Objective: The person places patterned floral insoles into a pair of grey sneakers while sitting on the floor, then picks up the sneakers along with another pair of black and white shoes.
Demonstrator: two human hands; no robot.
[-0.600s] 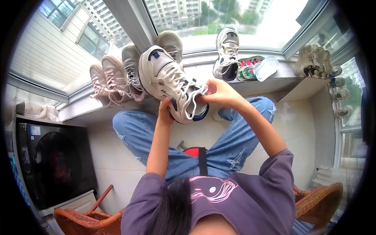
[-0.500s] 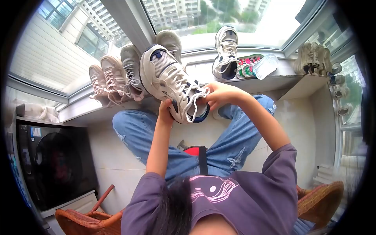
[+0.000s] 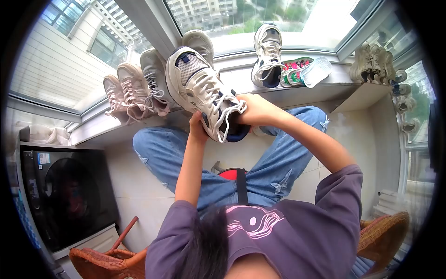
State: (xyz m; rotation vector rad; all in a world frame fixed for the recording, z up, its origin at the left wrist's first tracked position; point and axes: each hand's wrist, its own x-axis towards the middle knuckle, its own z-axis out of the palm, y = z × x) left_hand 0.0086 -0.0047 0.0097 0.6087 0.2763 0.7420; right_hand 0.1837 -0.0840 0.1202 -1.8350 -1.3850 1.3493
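A white and navy sneaker (image 3: 200, 88) with loose white laces is held above my knees, toe pointing up and away, its opening toward me. My left hand (image 3: 198, 128) grips its left side near the heel, with the thumb on the upper and the other fingers hidden underneath. At the right side of the collar, my right hand (image 3: 254, 109) is closed against the shoe beside the lace ends; its fingertips are hidden. A similar sneaker (image 3: 268, 56) leans by the window on the ledge.
Several pale shoes (image 3: 134, 88) line the ledge (image 3: 232, 86) at left. Floral insoles (image 3: 293, 73) and a clear plastic piece (image 3: 316, 72) lie at right, with more shoes (image 3: 371, 63) beyond. A black washing machine (image 3: 69, 190) stands at left; a wicker chair (image 3: 104, 262) is beneath me.
My right hand has moved in closer against the shoe's collar, its fingers now less visible. The sneaker stays in my left hand, and the camera view has shifted slightly.
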